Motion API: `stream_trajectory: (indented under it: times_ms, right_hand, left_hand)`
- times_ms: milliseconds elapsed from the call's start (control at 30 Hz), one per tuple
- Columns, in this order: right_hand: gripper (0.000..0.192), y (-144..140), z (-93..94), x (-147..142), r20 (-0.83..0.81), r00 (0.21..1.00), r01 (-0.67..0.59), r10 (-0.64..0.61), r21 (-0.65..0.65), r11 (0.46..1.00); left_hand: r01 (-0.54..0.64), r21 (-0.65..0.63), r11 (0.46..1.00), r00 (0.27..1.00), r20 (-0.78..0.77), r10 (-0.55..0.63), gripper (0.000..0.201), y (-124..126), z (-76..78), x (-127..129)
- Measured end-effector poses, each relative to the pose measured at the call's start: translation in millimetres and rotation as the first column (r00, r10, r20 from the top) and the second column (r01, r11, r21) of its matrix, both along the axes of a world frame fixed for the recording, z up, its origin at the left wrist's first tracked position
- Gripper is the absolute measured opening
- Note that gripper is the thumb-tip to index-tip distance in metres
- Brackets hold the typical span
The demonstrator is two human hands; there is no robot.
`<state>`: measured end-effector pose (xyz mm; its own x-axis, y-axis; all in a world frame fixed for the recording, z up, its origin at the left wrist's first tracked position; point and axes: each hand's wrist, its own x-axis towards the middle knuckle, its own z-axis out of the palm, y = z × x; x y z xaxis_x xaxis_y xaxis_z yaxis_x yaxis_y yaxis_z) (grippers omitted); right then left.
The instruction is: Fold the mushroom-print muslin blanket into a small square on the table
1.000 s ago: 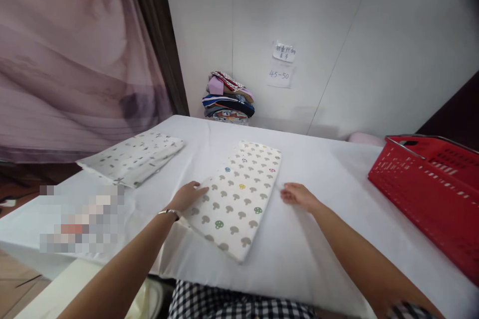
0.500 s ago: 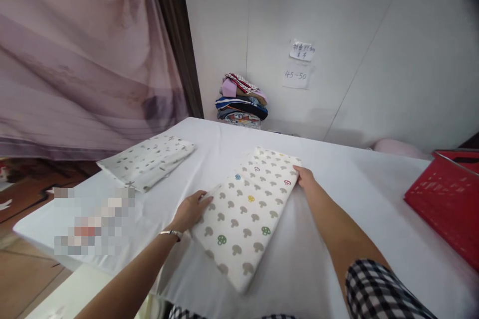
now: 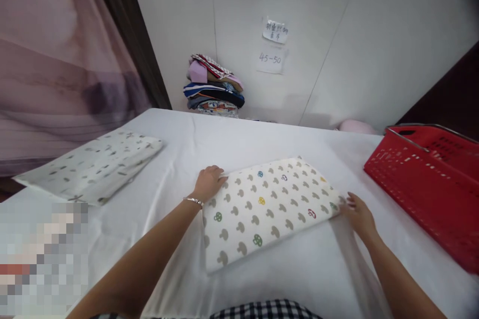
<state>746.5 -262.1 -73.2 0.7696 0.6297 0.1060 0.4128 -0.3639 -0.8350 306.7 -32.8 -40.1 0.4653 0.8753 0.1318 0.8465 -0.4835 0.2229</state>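
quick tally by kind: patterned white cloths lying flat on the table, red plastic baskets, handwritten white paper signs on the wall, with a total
Patterned white cloths: 2 (grey-mushroom-print cloth, small-dark-print cloth)
Red plastic basket: 1
Handwritten white paper signs: 2 (upper sign, lower sign)
Total: 5

You face a pale panelled wall (image 3: 179, 20) — two paper notes (image 3: 271, 59) on it — a mauve curtain (image 3: 48, 75) to your left.
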Motion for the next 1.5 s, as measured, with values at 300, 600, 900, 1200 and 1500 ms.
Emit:
stream_trajectory:
  times_ms: [300,600,900,1200,1500]
  right_hand:
    - [0.035,156.3,27.6,-74.2,0.551,0.546,-0.656,0.631,-0.187,0.731]
    - [0.039,229.0,35.4,-93.5,0.297,0.312,-0.673,0.903,-0.601,0.43]
    - [0.031,223.0,42.8,-84.7,0.22,0.336,-0.714,0.916,-0.574,0.4]
    - [0.025,240.9,44.0,-97.0,0.123,0.502,-0.574,0.856,-0.693,0.436]
    - [0.036,243.1,43.5,-70.4,0.116,0.57,-0.527,0.813,-0.708,0.471]
  left_hand:
    - [0.022,0.121,0.992,0.993,-0.114,-0.008,0.031,-10.5,0.8,15.8]
    - [0.034,0.104,0.994,0.999,0.016,-0.036,0.026,-10.7,-12.4,6.5]
    - [0.088,0.054,0.995,0.996,0.015,-0.088,0.034,-17.9,-8.6,0.6]
    - [-0.201,-0.189,0.961,0.968,-0.189,0.165,0.041,-0.3,7.4,17.7]
    - [-0.197,-0.145,0.97,0.971,-0.169,0.171,0.04,-7.1,-1.7,12.1]
